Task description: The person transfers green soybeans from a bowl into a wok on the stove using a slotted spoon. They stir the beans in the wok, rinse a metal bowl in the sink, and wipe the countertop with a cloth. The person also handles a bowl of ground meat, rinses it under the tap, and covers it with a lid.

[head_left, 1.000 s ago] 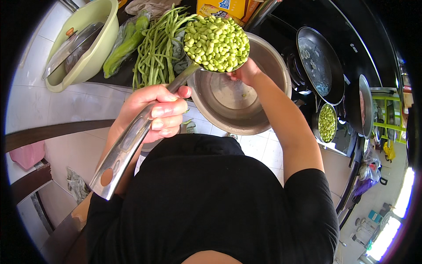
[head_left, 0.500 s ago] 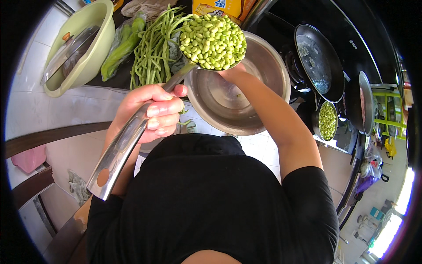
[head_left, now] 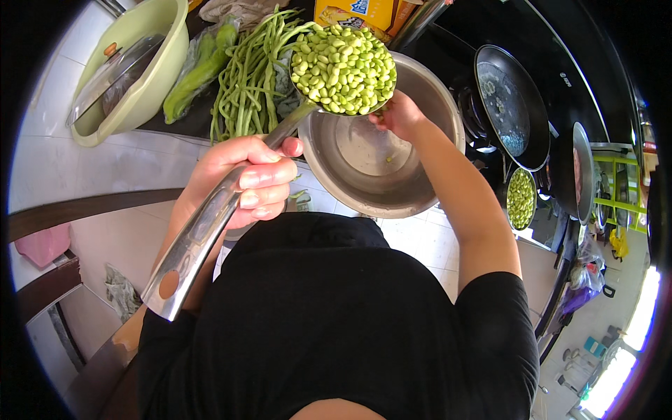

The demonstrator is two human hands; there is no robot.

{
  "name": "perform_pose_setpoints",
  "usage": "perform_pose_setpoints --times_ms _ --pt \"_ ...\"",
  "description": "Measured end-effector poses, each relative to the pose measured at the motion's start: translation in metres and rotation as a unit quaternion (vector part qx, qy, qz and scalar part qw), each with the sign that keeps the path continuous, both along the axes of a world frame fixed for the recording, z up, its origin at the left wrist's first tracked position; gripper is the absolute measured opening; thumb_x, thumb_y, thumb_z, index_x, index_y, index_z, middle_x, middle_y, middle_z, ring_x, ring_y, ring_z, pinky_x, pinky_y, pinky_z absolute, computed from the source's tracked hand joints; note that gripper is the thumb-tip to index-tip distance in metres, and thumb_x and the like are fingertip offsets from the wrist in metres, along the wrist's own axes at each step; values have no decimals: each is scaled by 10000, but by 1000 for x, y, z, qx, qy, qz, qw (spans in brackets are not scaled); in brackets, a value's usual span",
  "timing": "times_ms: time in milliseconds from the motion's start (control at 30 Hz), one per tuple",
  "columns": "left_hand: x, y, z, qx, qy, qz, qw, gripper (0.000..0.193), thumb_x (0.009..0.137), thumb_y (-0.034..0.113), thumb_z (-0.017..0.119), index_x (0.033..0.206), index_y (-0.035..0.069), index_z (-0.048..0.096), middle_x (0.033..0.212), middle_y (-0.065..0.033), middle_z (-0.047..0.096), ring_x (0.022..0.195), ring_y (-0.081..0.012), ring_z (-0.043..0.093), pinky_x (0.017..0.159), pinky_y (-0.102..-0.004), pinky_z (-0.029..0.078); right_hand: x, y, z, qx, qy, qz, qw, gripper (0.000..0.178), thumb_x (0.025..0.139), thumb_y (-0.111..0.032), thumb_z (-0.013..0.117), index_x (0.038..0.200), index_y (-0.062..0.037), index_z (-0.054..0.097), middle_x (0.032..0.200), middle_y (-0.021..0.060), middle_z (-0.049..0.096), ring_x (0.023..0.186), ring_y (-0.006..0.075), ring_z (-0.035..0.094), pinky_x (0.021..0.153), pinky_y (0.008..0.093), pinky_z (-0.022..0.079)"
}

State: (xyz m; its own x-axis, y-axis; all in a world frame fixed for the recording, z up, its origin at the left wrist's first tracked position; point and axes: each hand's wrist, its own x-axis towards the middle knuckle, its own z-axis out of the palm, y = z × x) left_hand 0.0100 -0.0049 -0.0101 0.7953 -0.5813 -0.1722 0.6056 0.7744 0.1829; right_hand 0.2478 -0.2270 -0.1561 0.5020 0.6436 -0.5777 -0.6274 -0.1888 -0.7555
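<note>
My left hand (head_left: 241, 178) is wrapped round the handle of a metal ladle (head_left: 185, 259), held level in front of me. Shelled green beans (head_left: 343, 70) heap up above the ladle's rim. Beneath it sits a wide stainless steel basin (head_left: 420, 185), with wet-looking metal inside and a small green bit on its wall. My right hand (head_left: 400, 117) is over the basin, just under the ladle's right edge. Its fingers are curled together; the ladle partly covers them, and what they hold is hidden.
Long green beans (head_left: 245, 87) and bagged green vegetables (head_left: 199, 70) lie on the dark counter. At left, a pale green tub (head_left: 133, 112) holds a glass lid. On the right are a black frying pan (head_left: 511, 105), a smaller container of shelled beans (head_left: 521, 199) and a green rack (head_left: 619, 185).
My right hand has drawn out from behind the ladle, toward the right, and its fingers now show curled. The ladle stays nearly in place in my left hand.
</note>
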Motion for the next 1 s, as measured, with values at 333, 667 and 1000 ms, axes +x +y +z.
perform_pose_setpoints --times_ms 333,667,1000 --pt "3 0 -5 4 -11 -1 1000 242 851 94 322 1018 14 478 532 27 442 422 -104 440 453 -263 405 -57 -39 31 -384 -490 367 691 198 745 -253 550 903 -136 566 889 84 606 877 262 568 719 383 444" --pt "1 1 -3 -17 9 -2 1000 268 840 72 333 1081 -26 399 538 -5 461 420 -133 471 483 -302 426 -56 -32 17 -361 -487 370 703 190 735 -164 500 903 -93 551 804 105 600 778 282 578 661 368 445" --pt "4 4 2 -10 15 -21 1000 283 836 70 321 1086 -36 402 533 -5 456 428 -137 461 488 -305 412 -50 -51 66 -63 57 -2 996 201 832 -240 434 744 -71 499 632 49 495 490 135 420 419 252 306"
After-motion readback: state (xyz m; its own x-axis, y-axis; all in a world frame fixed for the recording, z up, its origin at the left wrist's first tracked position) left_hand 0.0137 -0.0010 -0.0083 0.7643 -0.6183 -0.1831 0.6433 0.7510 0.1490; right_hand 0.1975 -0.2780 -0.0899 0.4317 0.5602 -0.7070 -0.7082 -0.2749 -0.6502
